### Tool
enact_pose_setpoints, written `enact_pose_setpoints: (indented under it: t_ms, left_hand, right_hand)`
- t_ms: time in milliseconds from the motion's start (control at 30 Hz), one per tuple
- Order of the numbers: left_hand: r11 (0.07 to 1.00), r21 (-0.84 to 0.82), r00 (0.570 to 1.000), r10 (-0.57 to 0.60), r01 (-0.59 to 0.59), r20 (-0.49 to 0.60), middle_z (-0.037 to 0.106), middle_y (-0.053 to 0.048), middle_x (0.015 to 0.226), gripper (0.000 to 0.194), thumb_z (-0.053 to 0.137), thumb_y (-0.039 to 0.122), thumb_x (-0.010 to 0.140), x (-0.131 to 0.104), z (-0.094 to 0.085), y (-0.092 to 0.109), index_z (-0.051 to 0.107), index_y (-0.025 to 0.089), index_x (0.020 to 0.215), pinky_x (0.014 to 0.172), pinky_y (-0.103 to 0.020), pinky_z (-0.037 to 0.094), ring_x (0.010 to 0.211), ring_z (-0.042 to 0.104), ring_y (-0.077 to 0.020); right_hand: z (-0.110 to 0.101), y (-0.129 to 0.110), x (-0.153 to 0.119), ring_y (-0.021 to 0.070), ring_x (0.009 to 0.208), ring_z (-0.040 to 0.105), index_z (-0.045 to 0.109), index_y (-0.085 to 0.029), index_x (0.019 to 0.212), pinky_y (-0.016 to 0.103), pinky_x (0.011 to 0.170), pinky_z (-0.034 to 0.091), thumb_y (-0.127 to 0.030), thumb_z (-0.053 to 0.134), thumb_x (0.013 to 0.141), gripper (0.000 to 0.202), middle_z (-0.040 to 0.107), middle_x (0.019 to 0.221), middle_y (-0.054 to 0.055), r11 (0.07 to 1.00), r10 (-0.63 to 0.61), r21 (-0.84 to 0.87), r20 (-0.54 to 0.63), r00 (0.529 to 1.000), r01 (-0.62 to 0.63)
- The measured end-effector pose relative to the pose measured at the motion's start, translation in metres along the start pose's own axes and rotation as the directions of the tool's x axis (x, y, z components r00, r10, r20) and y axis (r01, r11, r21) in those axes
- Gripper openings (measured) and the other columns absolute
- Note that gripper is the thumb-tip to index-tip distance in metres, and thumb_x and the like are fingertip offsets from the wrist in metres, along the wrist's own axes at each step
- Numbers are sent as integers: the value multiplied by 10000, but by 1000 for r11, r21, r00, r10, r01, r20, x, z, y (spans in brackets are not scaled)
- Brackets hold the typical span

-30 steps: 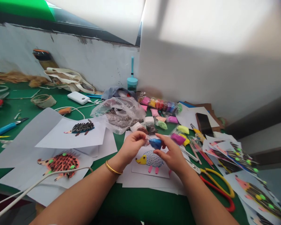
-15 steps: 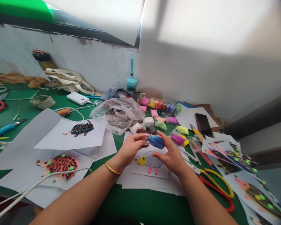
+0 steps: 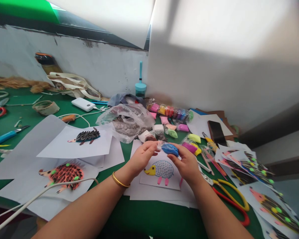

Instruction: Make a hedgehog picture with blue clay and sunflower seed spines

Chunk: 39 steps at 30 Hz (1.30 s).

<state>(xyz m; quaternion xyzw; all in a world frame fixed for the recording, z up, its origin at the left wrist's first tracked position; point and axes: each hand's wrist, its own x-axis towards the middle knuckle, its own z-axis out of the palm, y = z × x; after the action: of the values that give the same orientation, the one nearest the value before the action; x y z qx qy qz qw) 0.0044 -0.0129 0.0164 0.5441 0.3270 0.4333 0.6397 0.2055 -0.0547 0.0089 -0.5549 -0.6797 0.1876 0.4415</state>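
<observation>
A small clear packet of blue modelling clay (image 3: pixel 170 149) is held up between both hands. My left hand (image 3: pixel 142 160), with a gold bangle at the wrist, pinches the clear end of its wrapper. My right hand (image 3: pixel 187 163) grips the other end, thumb below and fingers behind the blue clay. Beneath them lies a hedgehog drawing (image 3: pixel 163 170) on white paper, with a yellow face, pink feet and a blue-patterned body. Just beyond the hands are more clay packets, among them a purple packet (image 3: pixel 189 147) and a light green packet (image 3: pixel 171 133).
A plastic bag of striped seeds (image 3: pixel 126 124) lies behind the hands. Scissors (image 3: pixel 230 199) with red and yellow handles are at right, near a phone (image 3: pixel 216 132) and stacked hedgehog pictures (image 3: pixel 249 162). At left are a seed-covered hedgehog (image 3: pixel 64 176), a white cable (image 3: pixel 52 186) and a blue-handled knife (image 3: pixel 5 137).
My right hand has closed in on the packet, its thumb and fingers now gripping the blue clay. The packet has shifted slightly right and tilted; my left hand keeps its pinch.
</observation>
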Motion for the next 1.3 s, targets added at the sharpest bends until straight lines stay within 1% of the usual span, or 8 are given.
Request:
enact_pose_setpoints:
  t_ms: [133, 267, 433, 500, 633, 767, 1100, 1300]
  left_hand:
    - [913, 319, 958, 283, -254, -48, 623, -96, 1109, 251, 765, 377, 758, 0, -3, 1, 771, 227, 959, 918, -373, 492, 1098, 577, -252]
    - [887, 374, 933, 338, -271, -124, 639, -59, 914, 122, 727, 327, 799, 1, -3, 2, 760, 210, 789, 897, -368, 486, 915, 613, -198]
    - [937, 293, 971, 225, -192, -85, 670, -53, 833, 142, 718, 326, 802, 0, 0, 4, 758, 189, 793, 810, -331, 479, 838, 612, -189]
    - [968, 216, 983, 155, -130, -102, 676, -52, 825, 157, 732, 335, 784, -1, 2, 4, 759, 181, 786, 806, -321, 474, 831, 611, -186]
    - [997, -69, 988, -48, 38, -147, 702, -43, 817, 193, 770, 355, 740, -2, 6, 1, 749, 172, 798, 782, -308, 466, 795, 607, -172]
    - [947, -291, 969, -188, 135, -163, 668, -10, 748, 220, 798, 364, 718, 0, 7, -1, 729, 172, 800, 704, -262, 419, 694, 548, -114]
    - [786, -561, 929, -363, 260, -78, 613, 25, 793, 237, 849, 304, 675, -2, 8, 0, 677, 177, 777, 684, -208, 391, 702, 516, -66]
    - [698, -674, 942, -334, 243, -6, 610, 8, 773, 195, 809, 230, 719, -3, 10, -2, 747, 173, 895, 674, -204, 409, 713, 522, -76]
  right_hand:
    - [0, -2, -1, 251, 881, 682, 633, -197, 1251, 380, 777, 563, -513, 692, 822, 536, 729, 1054, 84, 995, 78, 59, 29, 997, -79]
    - [1, -7, -4, 180, 656, 631, 556, -219, 1358, 314, 615, 552, -501, 736, 787, 661, 720, 869, 28, 993, 43, 109, 66, 997, -50]
    - [2, -8, -6, 226, 874, 692, 673, -243, 1186, 362, 783, 575, -425, 672, 860, 373, 732, 1080, 65, 998, -2, 59, 22, 1000, 0]
    - [2, -8, -6, 247, 961, 691, 700, -244, 1119, 387, 851, 563, -402, 632, 890, 287, 740, 1071, 66, 999, -21, 50, 7, 1000, 21]
    - [4, -11, -6, 236, 859, 691, 671, -231, 1168, 383, 780, 572, -398, 642, 875, 338, 738, 981, 61, 999, 6, 42, -14, 1000, -5]
    - [4, -15, -4, 186, 662, 624, 658, -198, 1146, 330, 623, 545, -391, 682, 835, 367, 697, 811, 33, 995, 67, 72, -40, 997, -64]
    - [4, -20, -6, 169, 680, 591, 685, -198, 917, 304, 643, 481, -331, 636, 861, 153, 682, 786, 26, 995, 85, 57, -68, 994, -81]
    - [6, -22, -5, 151, 634, 539, 620, -203, 790, 281, 603, 444, -328, 612, 851, 139, 594, 686, -4, 1000, 28, 12, -68, 997, -27]
